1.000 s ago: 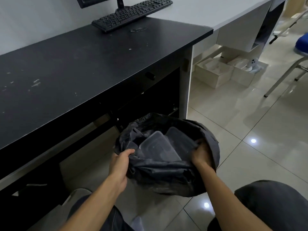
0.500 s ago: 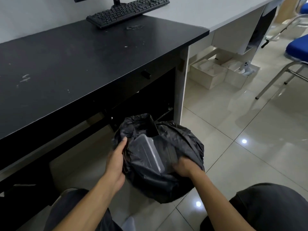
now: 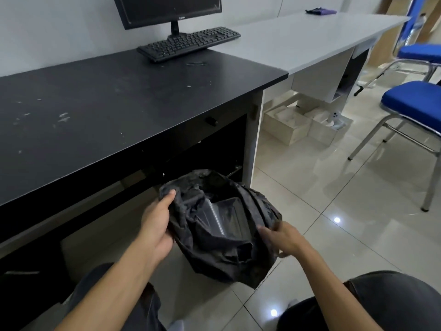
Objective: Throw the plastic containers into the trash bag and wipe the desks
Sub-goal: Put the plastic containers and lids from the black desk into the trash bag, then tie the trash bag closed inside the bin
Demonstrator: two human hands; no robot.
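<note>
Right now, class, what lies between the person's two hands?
The black trash bag, its mouth open, sits between the left hand and right hand; clear plastic containers lie inside it. The head view shows this.

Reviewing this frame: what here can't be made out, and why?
Head view only:
1. Containers in the trash bag: count unclear; the bag's folds cover most of them.
2. Right hand: motion-blurred; whether it grips the bag cannot be told.
3. Monitor: top cut off by the frame edge.
4. Dark thing on the far white desk: too small to identify.
</note>
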